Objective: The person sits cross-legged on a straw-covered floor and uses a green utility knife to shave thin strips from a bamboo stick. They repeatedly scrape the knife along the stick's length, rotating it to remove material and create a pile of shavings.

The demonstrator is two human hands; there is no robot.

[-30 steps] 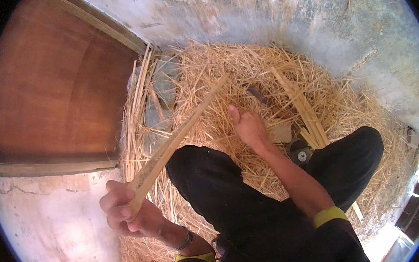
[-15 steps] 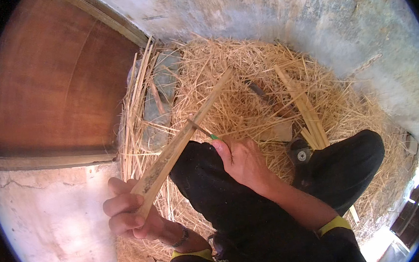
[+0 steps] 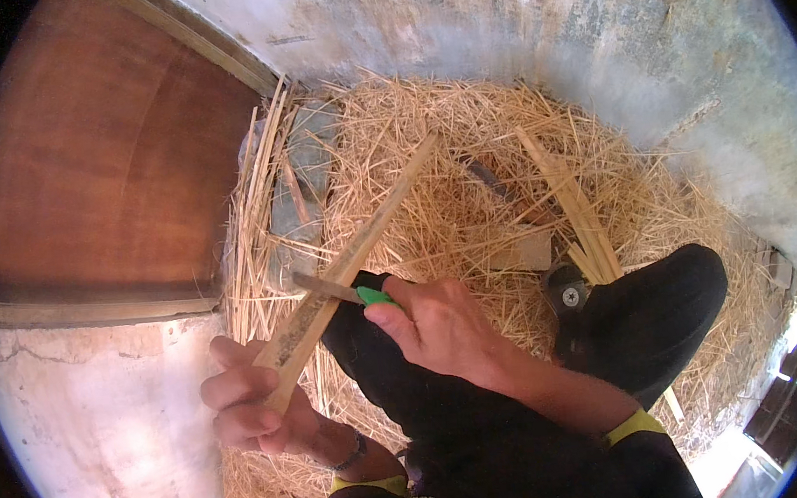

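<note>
Two hands are working: the left hand (image 3: pixel 252 406) is gripping the strip (image 3: pixel 353 267) at its near end, the right hand (image 3: pixel 437 325) is pressing the knife (image 3: pixel 341 291) across it above the knee. The blade may be slipping toward the left fingers (image 3: pixel 232 388).

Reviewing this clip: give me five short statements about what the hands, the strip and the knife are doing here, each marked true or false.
1. The left hand grips the lower end of a long bamboo strip. True.
2. The right hand is empty. False: it holds a green-handled knife.
3. The knife blade lies against the strip. True.
4. The strip lies flat on the straw, untouched. False: it is held up at a slant, its far end over the straw.
5. The person's legs wear white trousers. False: the dark trousers are black.
</note>
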